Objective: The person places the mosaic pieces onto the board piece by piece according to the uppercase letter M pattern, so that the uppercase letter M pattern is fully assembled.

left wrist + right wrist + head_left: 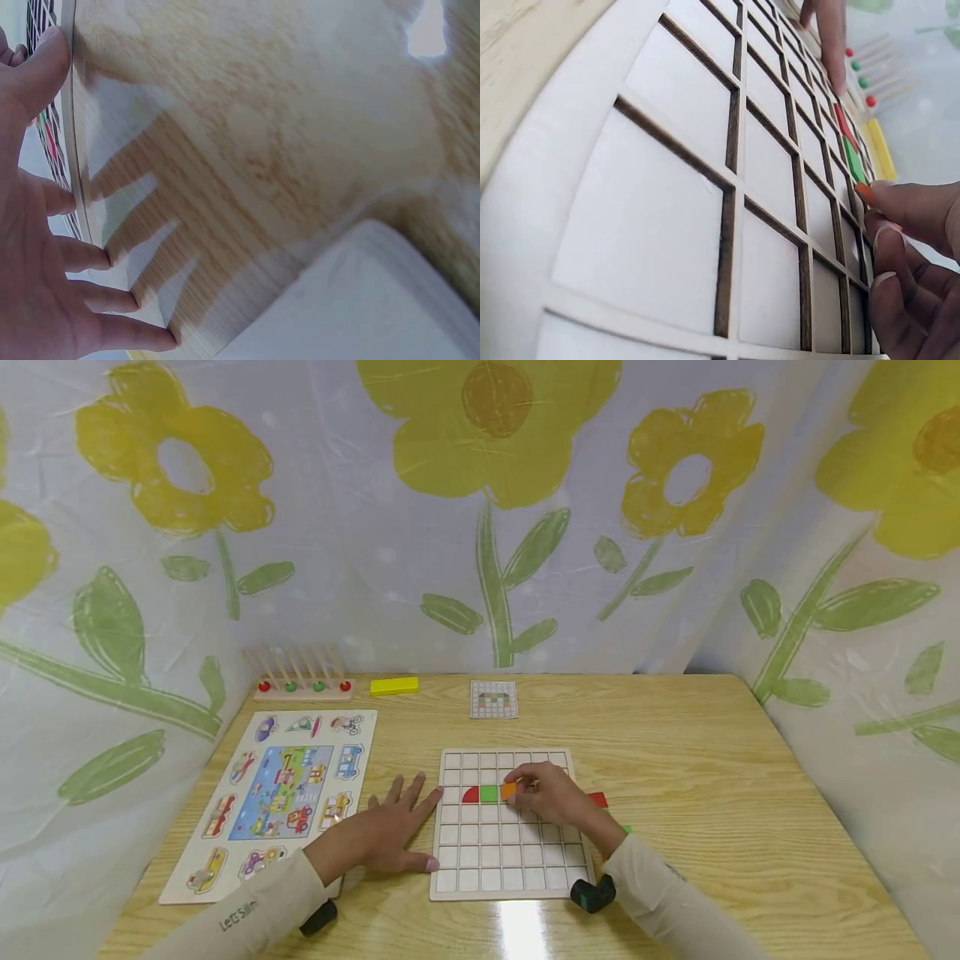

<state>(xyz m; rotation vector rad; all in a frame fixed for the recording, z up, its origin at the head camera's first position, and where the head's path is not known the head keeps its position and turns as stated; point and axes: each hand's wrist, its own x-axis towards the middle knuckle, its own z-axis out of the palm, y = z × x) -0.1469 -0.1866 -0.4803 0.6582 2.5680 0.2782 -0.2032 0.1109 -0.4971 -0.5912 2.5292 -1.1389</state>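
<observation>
A wooden grid board (512, 893) lies on the table, divided into square cells. In its third row from the top sit a red quarter-round tile (471, 794) and a green square tile (489, 793), side by side. My right hand (551, 793) pinches an orange tile (508, 791) between thumb and fingertips at the cell just right of the green one. The right wrist view shows the orange tile (865, 193) close beside the green tile (853, 159). My left hand (397, 827) lies with fingers spread, thumb and index fingertip at the board's left edge.
A red tile (597, 799) and a green tile (627, 829) lie right of the board, partly behind the right arm. Behind it is a pattern card (494, 700). At left are a vehicle puzzle board (197, 827), a pegged stand (303, 692) and a yellow block (394, 686).
</observation>
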